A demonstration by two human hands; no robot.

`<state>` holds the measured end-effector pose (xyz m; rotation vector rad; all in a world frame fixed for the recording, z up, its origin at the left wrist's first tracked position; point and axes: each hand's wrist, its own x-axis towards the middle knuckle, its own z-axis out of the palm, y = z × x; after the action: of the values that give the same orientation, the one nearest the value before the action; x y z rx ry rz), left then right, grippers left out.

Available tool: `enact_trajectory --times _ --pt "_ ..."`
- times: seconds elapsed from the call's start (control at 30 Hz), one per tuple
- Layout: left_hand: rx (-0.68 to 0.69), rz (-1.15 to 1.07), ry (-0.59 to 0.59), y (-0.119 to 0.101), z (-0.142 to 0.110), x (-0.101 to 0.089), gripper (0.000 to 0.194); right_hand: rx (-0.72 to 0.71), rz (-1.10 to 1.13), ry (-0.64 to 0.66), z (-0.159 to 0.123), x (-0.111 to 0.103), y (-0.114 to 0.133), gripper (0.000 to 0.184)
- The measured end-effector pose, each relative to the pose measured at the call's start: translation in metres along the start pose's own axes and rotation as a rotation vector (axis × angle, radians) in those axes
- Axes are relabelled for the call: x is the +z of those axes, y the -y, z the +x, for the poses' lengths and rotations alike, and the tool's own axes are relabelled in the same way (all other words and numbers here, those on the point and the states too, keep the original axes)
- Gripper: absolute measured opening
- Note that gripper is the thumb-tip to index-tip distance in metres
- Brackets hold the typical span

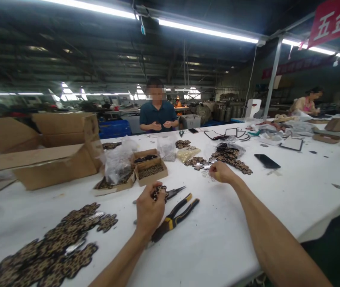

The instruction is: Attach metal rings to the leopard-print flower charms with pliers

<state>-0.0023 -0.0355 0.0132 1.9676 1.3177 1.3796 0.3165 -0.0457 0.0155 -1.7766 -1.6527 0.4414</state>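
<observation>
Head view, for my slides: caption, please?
Left hand holding a leopard-print patch beside yellow-and-black pliers; right hand near piled patches.

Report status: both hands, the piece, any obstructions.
Left hand holding spotted piece. Right hand at near side of farther spotted pile, grip unclear. Yellow-and-black pliers close beside left hand, possibly in the way.

Patch part-hidden by L hand — R hand grip unclear — pile of patches cut off btm-L
</observation>
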Motion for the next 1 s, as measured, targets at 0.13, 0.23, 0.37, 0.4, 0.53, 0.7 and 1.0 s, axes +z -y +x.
enact_trajectory --times 0.13,0.23,0.37,0.4,0.53,0.7,1.0 --pt "-0.059 -0.132 0.028 0.003 0.000 0.000 0.037 -0.152 0.087 0.067 -0.007 0.019 0.026 0.020" --pt "-0.101 -0.232 0.063 0.010 -0.002 0.003 0.036 -0.316 0.165 0.235 -0.020 0.038 0.050 0.029" --pt "-0.147 -0.320 0.036 0.018 -0.002 0.004 0.034 -0.431 0.085 0.297 -0.036 0.055 0.071 0.044" --pt "-0.160 -0.335 0.023 0.019 -0.002 0.003 0.034 -0.438 0.051 0.295 -0.038 0.057 0.075 0.047" --pt "-0.209 -0.397 0.019 0.028 0.000 0.002 0.033 -0.419 0.033 0.369 -0.043 0.061 0.083 0.050" --pt "-0.228 -0.446 0.044 0.040 -0.001 0.006 0.032 -0.470 0.029 0.514 -0.044 0.060 0.085 0.054" --pt "-0.210 -0.308 0.030 0.026 0.015 -0.001 0.033 -0.428 -0.047 0.541 -0.041 0.050 0.097 0.067"
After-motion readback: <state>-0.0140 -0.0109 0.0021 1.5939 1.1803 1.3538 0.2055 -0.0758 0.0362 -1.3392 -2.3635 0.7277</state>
